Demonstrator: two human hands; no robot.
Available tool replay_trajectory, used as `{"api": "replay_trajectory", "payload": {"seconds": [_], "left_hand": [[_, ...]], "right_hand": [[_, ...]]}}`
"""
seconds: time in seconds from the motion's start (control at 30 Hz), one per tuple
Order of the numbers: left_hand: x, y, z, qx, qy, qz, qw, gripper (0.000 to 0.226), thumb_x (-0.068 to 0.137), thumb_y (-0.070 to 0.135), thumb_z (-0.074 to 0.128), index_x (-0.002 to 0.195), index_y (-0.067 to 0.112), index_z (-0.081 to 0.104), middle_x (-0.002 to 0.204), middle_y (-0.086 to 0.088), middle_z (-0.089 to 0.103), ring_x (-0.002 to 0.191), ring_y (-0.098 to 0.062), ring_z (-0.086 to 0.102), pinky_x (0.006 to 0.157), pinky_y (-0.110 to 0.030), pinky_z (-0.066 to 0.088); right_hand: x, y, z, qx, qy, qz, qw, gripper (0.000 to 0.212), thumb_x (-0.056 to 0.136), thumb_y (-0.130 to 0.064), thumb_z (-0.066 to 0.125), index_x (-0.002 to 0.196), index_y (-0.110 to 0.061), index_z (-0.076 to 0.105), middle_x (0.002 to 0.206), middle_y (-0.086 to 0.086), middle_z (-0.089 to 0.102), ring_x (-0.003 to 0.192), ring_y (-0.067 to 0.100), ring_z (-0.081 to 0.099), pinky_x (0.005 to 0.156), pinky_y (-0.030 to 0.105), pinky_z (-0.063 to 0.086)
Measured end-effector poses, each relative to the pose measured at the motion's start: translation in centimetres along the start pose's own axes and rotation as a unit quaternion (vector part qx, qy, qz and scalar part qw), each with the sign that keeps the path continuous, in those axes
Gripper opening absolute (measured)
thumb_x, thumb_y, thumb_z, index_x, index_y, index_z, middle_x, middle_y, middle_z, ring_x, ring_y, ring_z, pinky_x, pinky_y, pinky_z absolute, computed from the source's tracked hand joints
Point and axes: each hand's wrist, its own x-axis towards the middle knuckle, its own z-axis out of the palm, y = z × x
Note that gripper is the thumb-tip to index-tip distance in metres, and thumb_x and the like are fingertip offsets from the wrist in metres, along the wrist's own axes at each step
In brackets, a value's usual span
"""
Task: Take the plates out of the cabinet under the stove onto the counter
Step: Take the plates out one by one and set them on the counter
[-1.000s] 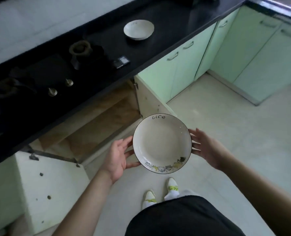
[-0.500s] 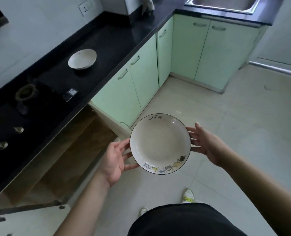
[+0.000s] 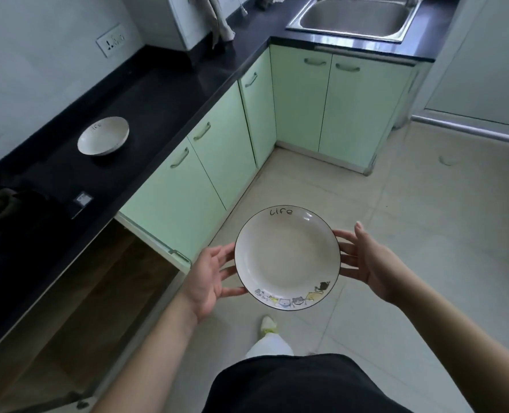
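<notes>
Plate (image 3: 287,257) is sitting between my two hands, level, face up, out over the floor and not yet above the counter (image 3: 163,93). I'm cradling it, not clamping: left hand (image 3: 207,278) is spread wide with straight fingers going under the left rim, right hand (image 3: 366,259) is doing the same under the right rim, thumb raised beside the edge. Neither hand is curling around it. Support from both sides is probably keeping the glazed rim from sliding and the dish from tipping.

Another plate (image 3: 103,135) is already resting on the counter, well off to my upper left, beyond the stove (image 3: 14,210). Cabinet under the stove (image 3: 77,308) is hanging open just left of my left forearm; I can't tell whether more plates are inside, the interior is dark.

Judging the step: carrying, mid-transfer. Next move is likely a swing left and forward to set it down near or on the first plate. Risk: clipping the counter edge, or ceramic striking ceramic if stacking.
</notes>
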Motion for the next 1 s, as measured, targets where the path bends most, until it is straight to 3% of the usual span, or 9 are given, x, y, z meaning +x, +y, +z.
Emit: {"api": "replay_trajectory", "payload": {"seconds": [0.27, 0.57, 0.8, 1.0], "left_hand": [[6.2, 5.7, -3.0, -0.020, 0.010, 0.010, 1.000, 0.051, 0.097, 0.035, 0.022, 0.128, 0.018, 0.060, 0.129, -0.006, 0.060, 0.107, -0.022, 0.056, 0.082, -0.054, 0.053], [13.7, 13.2, -6.8, -0.061, 0.022, 0.016, 0.998, 0.050, 0.097, 0.034, 0.024, 0.129, 0.018, 0.060, 0.122, -0.001, 0.064, 0.106, -0.023, 0.057, 0.079, -0.054, 0.055], [20.3, 18.3, -5.3, -0.060, 0.034, 0.010, 0.998, 0.050, 0.097, 0.034, 0.025, 0.130, 0.018, 0.059, 0.126, -0.002, 0.063, 0.108, -0.022, 0.056, 0.076, -0.051, 0.055], [26.6, 23.1, -3.0, -0.045, 0.076, 0.009, 0.996, 0.050, 0.096, 0.032, 0.026, 0.128, 0.020, 0.062, 0.128, 0.001, 0.063, 0.105, -0.019, 0.059, 0.070, -0.046, 0.056]], "right_hand": [[8.8, -5.0, 3.1, -0.028, -0.033, 0.004, 0.999, 0.061, 0.099, -0.057, 0.021, 0.133, -0.018, 0.054, 0.121, 0.006, 0.069, 0.111, 0.023, 0.065, 0.098, 0.046, 0.049], [18.4, -12.6, 7.7, -0.047, -0.031, 0.000, 0.998, 0.066, 0.099, -0.059, 0.014, 0.130, -0.019, 0.056, 0.120, 0.007, 0.069, 0.111, 0.024, 0.065, 0.095, 0.046, 0.050], [25.2, -17.1, 6.7, -0.035, -0.010, 0.002, 0.999, 0.064, 0.100, -0.057, 0.017, 0.131, -0.018, 0.056, 0.117, 0.006, 0.071, 0.107, 0.023, 0.067, 0.086, 0.042, 0.052], [32.9, -22.2, 5.3, -0.047, -0.051, 0.017, 0.997, 0.061, 0.099, -0.057, 0.021, 0.134, -0.019, 0.053, 0.124, 0.004, 0.067, 0.108, 0.020, 0.066, 0.084, 0.038, 0.052]]}}
